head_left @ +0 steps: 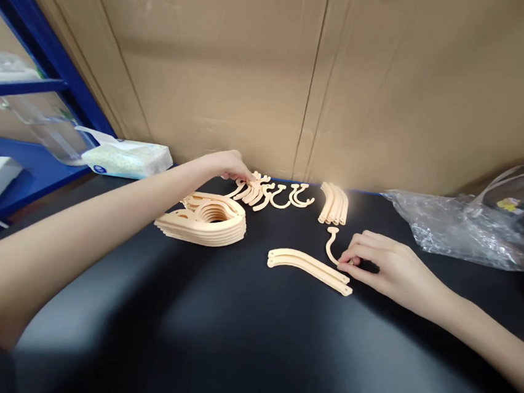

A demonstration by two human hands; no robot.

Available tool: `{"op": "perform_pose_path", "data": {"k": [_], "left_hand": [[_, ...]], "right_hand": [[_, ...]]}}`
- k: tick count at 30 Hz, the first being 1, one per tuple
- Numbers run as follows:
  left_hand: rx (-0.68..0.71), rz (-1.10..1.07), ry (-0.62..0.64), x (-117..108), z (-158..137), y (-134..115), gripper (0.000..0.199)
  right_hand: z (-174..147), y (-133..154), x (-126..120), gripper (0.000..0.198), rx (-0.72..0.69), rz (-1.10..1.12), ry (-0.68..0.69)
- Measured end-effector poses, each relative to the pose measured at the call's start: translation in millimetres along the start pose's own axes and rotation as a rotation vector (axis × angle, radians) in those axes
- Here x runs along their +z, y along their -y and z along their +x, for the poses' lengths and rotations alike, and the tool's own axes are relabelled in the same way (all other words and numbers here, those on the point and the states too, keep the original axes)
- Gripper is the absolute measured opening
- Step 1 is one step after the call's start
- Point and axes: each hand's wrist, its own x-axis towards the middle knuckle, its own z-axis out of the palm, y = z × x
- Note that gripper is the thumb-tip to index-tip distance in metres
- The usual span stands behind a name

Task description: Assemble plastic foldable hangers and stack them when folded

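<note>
My right hand [380, 263] pinches the curved end of a cream plastic hanger hook [330, 246], its flat head pointing away from me. Just left of that hand, two curved hanger arms [308, 269] lie side by side on the black table. My left hand [234, 166] reaches to the back, fingers closed together at a pile of small curved cream pieces [257, 193]; what is between its fingertips is hidden. Beside the pile lie loose hooks [281, 197] and another hook pair [300, 195]. Below my left forearm sits a stack of folded hangers [208, 222].
Several more hanger arms [334, 203] stand grouped at the back right. A tissue pack [129, 158] lies at the back left beside a blue shelf frame [64, 78]. Crumpled clear plastic [444, 226] lies at the right. A cardboard wall [236, 76] closes off the back.
</note>
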Motion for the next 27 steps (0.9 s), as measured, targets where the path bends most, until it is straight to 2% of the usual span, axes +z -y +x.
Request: {"op": "perform_pose_path", "data": {"k": [6, 13, 18, 20, 23, 25, 27], "left_hand": [[-0.011, -0.084, -0.028, -0.3, -6.0, -12.3, 0.025], [0.006, -0.222, -0.038, 4.6, -12.9, -23.1, 0.007], [0.047, -0.296, -0.079, -2.3, -27.8, -31.6, 0.006], [0.094, -0.322, -0.124, -8.4, -38.6, -37.4, 0.009], [0.263, -0.44, -0.172, -14.9, -63.8, -49.1, 0.013], [0.407, -0.536, -0.12, -13.3, -85.7, -57.2, 0.013], [0.483, -0.581, -0.037, -4.8, -108.6, -63.0, 0.016]], "right_hand": [[-0.8, 0.1, 2.0, 0.02, -0.002, -0.017, -0.02], [-2.9, -2.8, 5.0, 0.017, -0.026, -0.04, -0.034], [-3.6, -2.2, 4.6, 0.017, -0.02, -0.037, -0.034], [-3.9, -2.6, 4.7, 0.017, -0.021, -0.042, -0.036], [-4.5, -3.3, 4.8, 0.018, -0.03, -0.057, -0.042], [-4.9, -3.2, 4.6, 0.017, -0.032, -0.067, -0.039], [-5.1, -3.0, 4.3, 0.017, -0.033, -0.078, -0.032]]}}
